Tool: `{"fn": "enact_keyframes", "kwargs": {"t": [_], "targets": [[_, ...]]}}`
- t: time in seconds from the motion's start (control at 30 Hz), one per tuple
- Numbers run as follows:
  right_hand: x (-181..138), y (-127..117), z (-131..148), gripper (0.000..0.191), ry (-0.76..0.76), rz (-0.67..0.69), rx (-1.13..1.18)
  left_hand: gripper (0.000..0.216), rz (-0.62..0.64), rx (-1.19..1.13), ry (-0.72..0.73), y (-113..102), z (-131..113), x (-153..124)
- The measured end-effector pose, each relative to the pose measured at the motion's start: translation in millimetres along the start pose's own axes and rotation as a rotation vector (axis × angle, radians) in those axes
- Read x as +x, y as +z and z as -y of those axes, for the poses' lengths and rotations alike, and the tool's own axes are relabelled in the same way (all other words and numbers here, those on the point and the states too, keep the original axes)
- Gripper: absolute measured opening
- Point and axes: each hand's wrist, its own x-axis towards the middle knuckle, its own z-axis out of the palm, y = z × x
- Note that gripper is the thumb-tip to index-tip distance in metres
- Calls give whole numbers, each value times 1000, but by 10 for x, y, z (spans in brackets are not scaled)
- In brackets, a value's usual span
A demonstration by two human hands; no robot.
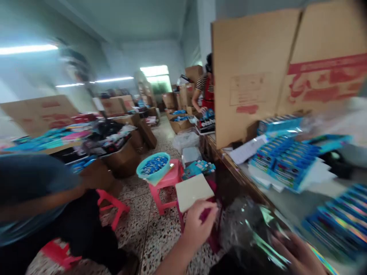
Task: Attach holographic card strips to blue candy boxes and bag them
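The right hand (298, 250) has its grip closed on a clear plastic bag (243, 225), bunched beside the table's (295, 204) long edge. The left hand (197, 223) curls against the near side of a pale-topped stool (195, 191), thumb and fingertips close together; whether its grip pinches anything, I cannot tell. Blue boxes (296, 162) stand in rows on the table, set in from that edge. A cyan basin (153, 177) sits at a pink stool's (172, 175) left edge.

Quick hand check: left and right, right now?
Left hand: partly open, loosely curled, nothing visible in it.
Right hand: blurred, appears closed on clear plastic.
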Motion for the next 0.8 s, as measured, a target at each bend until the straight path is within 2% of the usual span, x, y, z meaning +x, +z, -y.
{"fn": "enact_keyframes", "kwargs": {"t": [0.07, 0.1, 0.13, 0.2, 0.27, 0.4, 0.47, 0.6, 0.67, 0.8], "targets": [[-81, 110, 53, 47, 24, -5, 203, 40, 217, 49, 412, 197, -183, -146], [-121, 155, 87, 47, 56, 20, 313, 54, 316, 76, 567, 285, -234, -181], [-149, 188, 118, 49, 90, 6, 422, 64, 359, 99, 663, 370, -251, -182], [-162, 206, 153, 51, 115, 21, 561, 72, 338, 56, 712, 565, -199, -93], [-158, 160, 140, 54, 107, -30, 575, 69, 335, -3, 731, 802, -107, 53], [-257, 12, 68, 63, 88, -103, 619, 34, 394, -117, 897, 1173, -41, 181], [-330, -38, 68, 61, 68, -81, 657, 32, 388, -173, 893, 1224, -73, 134], [-397, -71, 133, 51, 68, 37, 769, 54, 359, -238, 762, 1191, -176, -24], [-393, -48, 167, 51, 76, 42, 831, 58, 345, -280, 707, 1178, -205, -100], [-353, 70, 217, 52, 87, 51, 897, 35, 242, -321, 551, 1188, -166, -164]]}}
